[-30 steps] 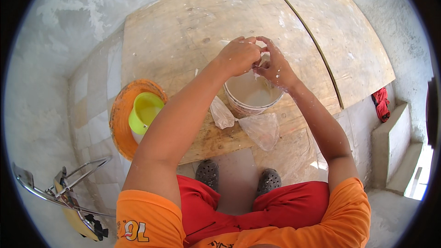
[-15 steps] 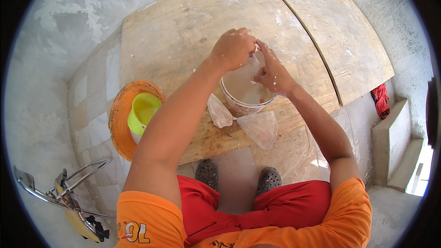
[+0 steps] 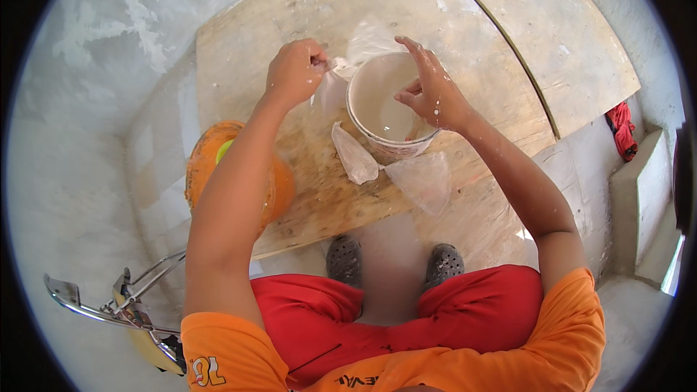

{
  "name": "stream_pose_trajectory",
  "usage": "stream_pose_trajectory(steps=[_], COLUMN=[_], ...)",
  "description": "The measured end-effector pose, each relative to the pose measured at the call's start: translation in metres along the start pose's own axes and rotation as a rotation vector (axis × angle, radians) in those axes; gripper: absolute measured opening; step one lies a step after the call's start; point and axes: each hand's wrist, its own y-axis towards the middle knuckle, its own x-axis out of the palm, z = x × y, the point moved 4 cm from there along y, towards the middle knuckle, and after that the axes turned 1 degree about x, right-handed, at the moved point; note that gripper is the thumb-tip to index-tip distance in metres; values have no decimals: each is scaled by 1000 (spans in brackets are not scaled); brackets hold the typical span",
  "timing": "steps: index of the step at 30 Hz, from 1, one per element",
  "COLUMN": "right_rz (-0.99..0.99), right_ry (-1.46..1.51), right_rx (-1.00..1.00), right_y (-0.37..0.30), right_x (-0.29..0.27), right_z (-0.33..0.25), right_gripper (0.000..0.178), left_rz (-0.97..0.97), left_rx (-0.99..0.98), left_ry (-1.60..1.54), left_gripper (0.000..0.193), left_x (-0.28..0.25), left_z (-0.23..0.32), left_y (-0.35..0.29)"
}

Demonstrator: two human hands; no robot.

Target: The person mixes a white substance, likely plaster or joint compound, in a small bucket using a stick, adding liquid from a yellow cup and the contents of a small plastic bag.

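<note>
A white bucket (image 3: 354,112) holding cloudy whitish liquid stands on the plywood. To its left, my left hand (image 3: 294,72) is closed in a pinch on a thin clear plastic bag (image 3: 332,93), which hangs beside the bucket's rim. My right hand (image 3: 434,94), spotted with white drops, hovers over the bucket's right side with thumb and fingers apart and nothing visible in it. Against the bucket's near side lies a knotted clear plastic bag (image 3: 422,180), spread to both sides of its knot. More clear plastic (image 3: 372,42) shows just beyond the bucket.
Plywood sheets (image 3: 501,101) cover the floor, with a dark gap between them. An orange tub (image 3: 279,192) with a yellow-green container (image 3: 223,149) sits left, partly behind my left arm. A chrome-framed object (image 3: 120,312) stands lower left. Red cloth (image 3: 621,131) lies by a concrete step (image 3: 639,196).
My left hand has moved left, away from my right hand, drawing the plastic bag off from over the bucket. My right hand stays over the bucket, its fingers further apart. The view has shifted slightly.
</note>
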Motion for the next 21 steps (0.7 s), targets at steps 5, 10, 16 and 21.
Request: stream_pose_trajectory(steps=[5, 10, 16, 21], right_rz=[75, 94, 71, 98], right_ry=[-129, -266, -335, -346], right_rx=[-97, -89, -63, -107], right_y=[7, 8, 6, 2], right_x=[12, 18, 17, 15], right_z=[11, 12, 12, 12], right_gripper=[89, 86, 79, 75], left_rz=[-147, -249, -332, -508], left_rx=[-11, -61, -131, 5], left_ry=[56, -7, -77, 197], left_gripper=[17, 16, 20, 6], left_x=[14, 30, 1, 13], left_z=[-30, -25, -13, -15], left_y=[-49, -83, -85, -99])
